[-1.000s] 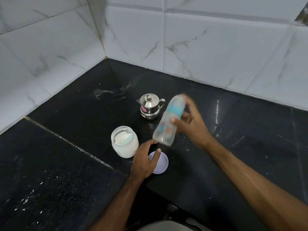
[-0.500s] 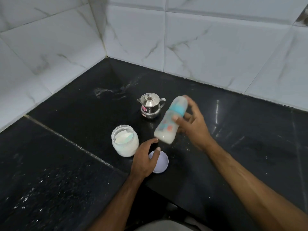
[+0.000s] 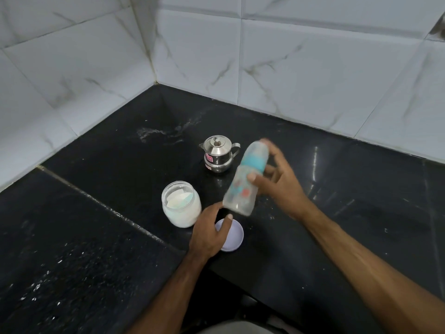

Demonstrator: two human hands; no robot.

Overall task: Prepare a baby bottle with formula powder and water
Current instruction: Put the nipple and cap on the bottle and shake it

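Observation:
My right hand (image 3: pixel 280 182) grips a capped baby bottle (image 3: pixel 245 179) with a teal collar, holding it tilted in the air above the black counter; the bottle is motion-blurred. My left hand (image 3: pixel 209 232) rests on the counter, its thumb lying across a lilac lid (image 3: pixel 234 237). An open jar of white formula powder (image 3: pixel 181 204) with a scoop inside stands just left of that hand. A small steel kettle (image 3: pixel 218 154) with its lid on stands behind, left of the bottle.
White marble-look tiled walls (image 3: pixel 313 68) meet in a corner at the back left. The black counter (image 3: pixel 361 194) has a seam running diagonally at the left and a front edge close to my body. White specks lie on the left slab.
The bottle in my right hand has moved up and down over the three frames, blurred then sharp then blurred. My left hand has stayed on the lilac lid.

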